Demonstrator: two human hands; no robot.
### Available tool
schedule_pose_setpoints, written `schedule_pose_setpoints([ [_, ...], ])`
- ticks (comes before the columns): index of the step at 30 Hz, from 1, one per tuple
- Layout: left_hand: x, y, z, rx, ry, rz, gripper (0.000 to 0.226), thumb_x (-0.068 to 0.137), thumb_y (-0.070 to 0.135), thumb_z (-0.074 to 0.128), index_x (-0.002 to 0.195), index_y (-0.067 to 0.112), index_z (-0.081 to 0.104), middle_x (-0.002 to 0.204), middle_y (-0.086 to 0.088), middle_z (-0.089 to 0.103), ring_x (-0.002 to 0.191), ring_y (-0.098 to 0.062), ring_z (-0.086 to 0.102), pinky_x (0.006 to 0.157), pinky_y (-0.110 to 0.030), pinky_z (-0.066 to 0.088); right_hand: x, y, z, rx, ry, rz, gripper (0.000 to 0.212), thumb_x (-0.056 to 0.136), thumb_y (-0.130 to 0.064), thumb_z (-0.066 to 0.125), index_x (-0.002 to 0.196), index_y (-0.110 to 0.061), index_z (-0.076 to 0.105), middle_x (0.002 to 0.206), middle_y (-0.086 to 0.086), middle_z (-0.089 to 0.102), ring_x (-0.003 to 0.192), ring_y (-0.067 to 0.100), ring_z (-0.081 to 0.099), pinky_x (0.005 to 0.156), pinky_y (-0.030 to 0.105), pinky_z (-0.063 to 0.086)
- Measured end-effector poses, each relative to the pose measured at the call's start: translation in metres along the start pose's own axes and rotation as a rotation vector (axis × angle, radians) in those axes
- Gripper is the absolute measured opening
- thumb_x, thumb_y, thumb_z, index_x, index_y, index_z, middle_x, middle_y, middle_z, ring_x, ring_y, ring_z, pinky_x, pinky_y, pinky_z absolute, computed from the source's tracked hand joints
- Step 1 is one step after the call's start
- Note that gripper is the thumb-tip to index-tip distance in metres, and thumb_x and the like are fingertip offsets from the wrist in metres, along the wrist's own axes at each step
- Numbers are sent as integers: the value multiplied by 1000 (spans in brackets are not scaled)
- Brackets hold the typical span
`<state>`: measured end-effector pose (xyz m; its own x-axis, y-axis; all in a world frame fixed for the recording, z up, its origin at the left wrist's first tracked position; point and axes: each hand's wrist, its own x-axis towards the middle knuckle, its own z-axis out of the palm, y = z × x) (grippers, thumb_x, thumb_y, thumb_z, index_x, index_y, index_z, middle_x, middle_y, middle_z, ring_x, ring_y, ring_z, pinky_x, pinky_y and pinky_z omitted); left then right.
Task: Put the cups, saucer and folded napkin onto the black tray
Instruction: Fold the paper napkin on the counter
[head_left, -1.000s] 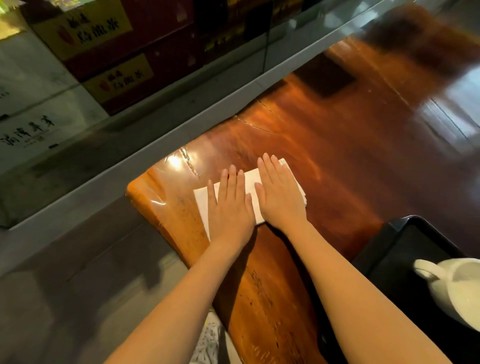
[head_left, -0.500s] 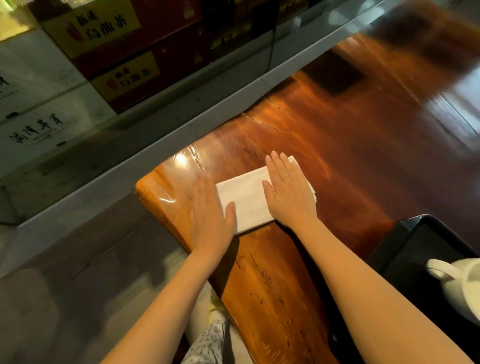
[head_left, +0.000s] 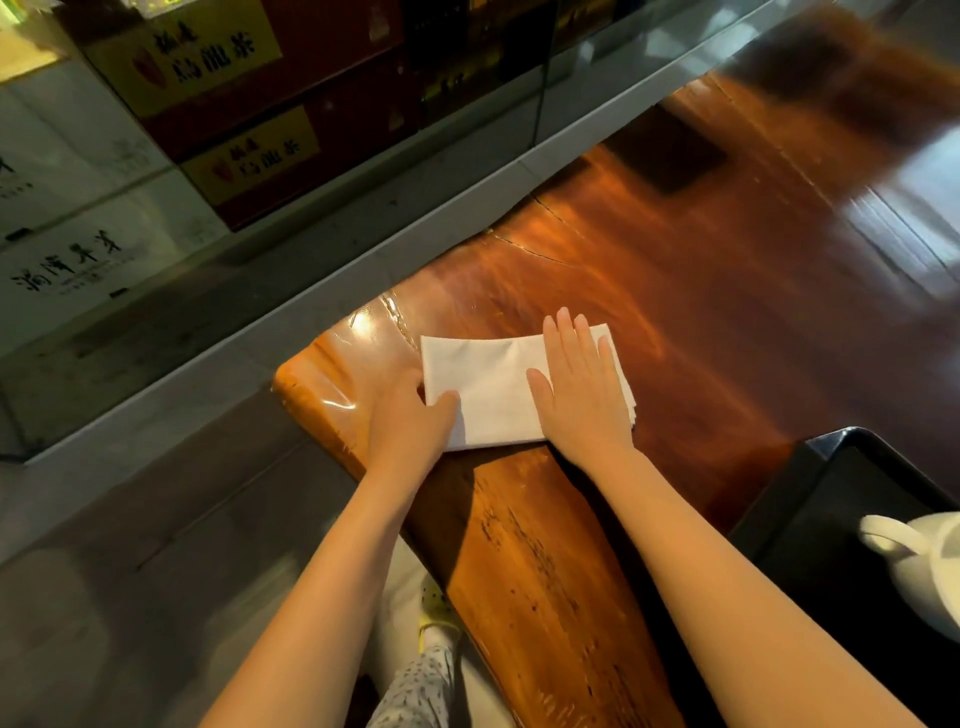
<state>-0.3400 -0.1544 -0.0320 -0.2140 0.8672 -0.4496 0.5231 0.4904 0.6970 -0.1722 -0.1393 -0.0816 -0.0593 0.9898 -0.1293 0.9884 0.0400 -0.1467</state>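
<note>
Glossy wooden desk (head_left: 675, 322) beside stacked tea boxes (head_left: 208, 57).
Napkin (head_left: 493, 389) lies near its end: right hand (head_left: 582, 395) flat on it, left hand (head_left: 410, 421) pinching its edge. Cup (head_left: 935, 571) sits in tray (head_left: 831, 499).

Napkin: white folded napkin (head_left: 493, 387) lies flat near the 9 o'clock end of the glossy wooden table (head_left: 675, 312).
Right hand: right hand (head_left: 579, 395) rests palm down, fingers spread, on the napkin's 3 o'clock half.
Left hand: left hand (head_left: 410, 421) sits at the napkin's 8 o'clock corner, thumb on top, fingers hidden at the edge.
Tray: black tray (head_left: 810, 493) at 4 o'clock, apart from the napkin.
Cup: white cup (head_left: 930, 566) with handle stands on the tray, cut by the frame edge.
Background: red and yellow tea boxes (head_left: 234, 104) at 11 o'clock.
</note>
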Motion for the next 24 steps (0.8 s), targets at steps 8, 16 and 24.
schedule_pose_setpoints([
  [8,-4,4,5,-81,193,152,19,95,30,48,110,19,50,100,9,49,78,-7,52,60,-9,40,-17,-26,11,0,-95,-136,67,92,-51,7,150,-19,0,160,3,-2,148,20,-5,116,36,-8],
  [16,-7,9,2,-305,167,86,6,93,24,52,98,27,53,94,7,57,80,-7,57,60,-13,43,-18,-34,3,173,-168,-62,62,98,-47,19,150,-22,-4,160,-1,-10,147,18,-11,116,35,-10],
  [24,-15,26,8,-375,176,144,18,95,27,49,84,40,52,84,20,56,78,-3,58,63,-12,45,-25,-47,1,156,-125,-50,60,100,-39,23,150,-17,0,160,4,-6,148,22,-9,113,34,-14],
])
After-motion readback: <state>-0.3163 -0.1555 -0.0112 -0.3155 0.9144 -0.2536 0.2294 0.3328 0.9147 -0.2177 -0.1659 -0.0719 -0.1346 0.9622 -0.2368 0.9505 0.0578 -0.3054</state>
